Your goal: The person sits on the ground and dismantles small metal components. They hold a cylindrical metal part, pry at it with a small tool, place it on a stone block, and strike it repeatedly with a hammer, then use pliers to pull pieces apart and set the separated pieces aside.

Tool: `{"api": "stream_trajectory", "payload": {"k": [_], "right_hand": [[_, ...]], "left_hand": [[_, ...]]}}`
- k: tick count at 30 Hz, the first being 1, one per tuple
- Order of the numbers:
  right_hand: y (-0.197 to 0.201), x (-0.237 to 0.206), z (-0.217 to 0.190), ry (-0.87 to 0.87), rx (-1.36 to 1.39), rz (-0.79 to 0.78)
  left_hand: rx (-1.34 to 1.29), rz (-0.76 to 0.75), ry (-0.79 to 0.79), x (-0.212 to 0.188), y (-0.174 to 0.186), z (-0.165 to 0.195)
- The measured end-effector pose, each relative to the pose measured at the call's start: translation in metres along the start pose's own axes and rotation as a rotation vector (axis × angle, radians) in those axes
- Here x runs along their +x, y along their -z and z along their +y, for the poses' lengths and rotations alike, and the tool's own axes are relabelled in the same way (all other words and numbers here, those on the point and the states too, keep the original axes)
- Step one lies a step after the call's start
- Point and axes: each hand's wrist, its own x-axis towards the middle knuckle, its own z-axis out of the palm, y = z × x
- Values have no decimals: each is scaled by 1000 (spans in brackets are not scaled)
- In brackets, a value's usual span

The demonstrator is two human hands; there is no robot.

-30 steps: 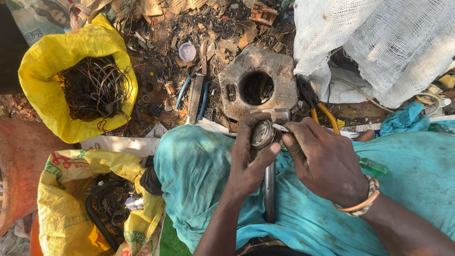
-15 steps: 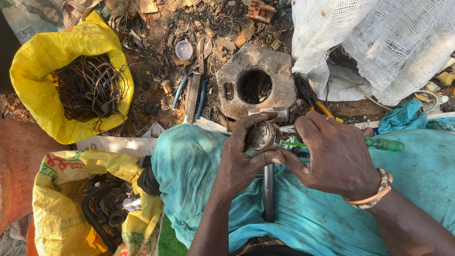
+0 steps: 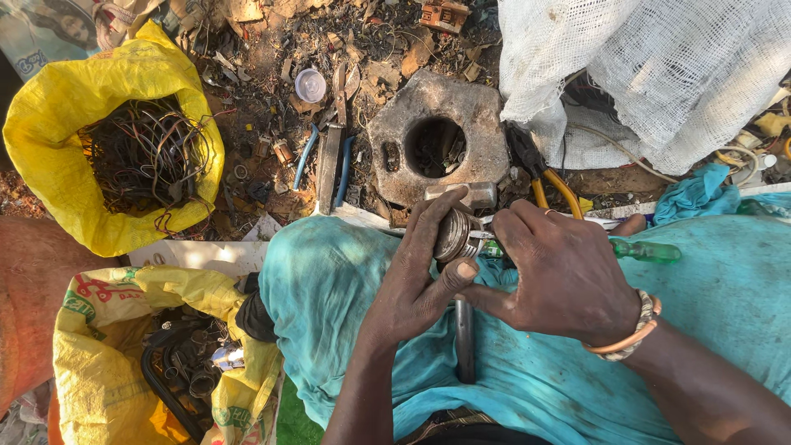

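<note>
Teal cloth (image 3: 725, 288): one, draped over the lap, landmark for all below.
White mesh sack (image 3: 659, 74): one, beyond the cloth's far right edge.
Yellow woven bags: two; open bag of tangled dark wire (image 3: 49, 156) far left of the cloth, printed bag of black rubber rings and scrap (image 3: 99, 363) just beside its left edge.
Grey stone block with round hole (image 3: 478, 124): one, just past the cloth's far edge.
Blue-handled shears (image 3: 329, 156): one pair, left of the block, off the cloth.
Yellow-handled pliers (image 3: 548, 185): one pair, at the cloth's far edge.
Hammer, steel head and shaft (image 3: 465, 338): one, lying on the cloth under the hands.
Left hand (image 3: 412, 288): closed round the round metal coil part (image 3: 451, 235), held on edge over the cloth's middle.
Right hand (image 3: 568, 276): fingers closed on the green-handled screwdriver (image 3: 647, 250), tip at the part.
Progress: part looks intact, windings not yet freed; judged early, prying under way.
</note>
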Motion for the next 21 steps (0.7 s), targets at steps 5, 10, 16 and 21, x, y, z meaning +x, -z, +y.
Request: {"api": "stream_trajectory", "payload": {"k": [5, 10, 16, 21], "right_hand": [[-7, -1, -1, -34, -45, 74], [-6, -2, 1, -42, -129, 143], [-7, -2, 0, -1, -132, 175], [-9, -1, -1, 23, -114, 176]], "left_hand": [[-77, 0, -85, 3, 1, 3], [-16, 3, -13, 1, 0, 9], [-77, 17, 29, 3, -3, 15], [-69, 13, 88, 4, -2, 17]]}}
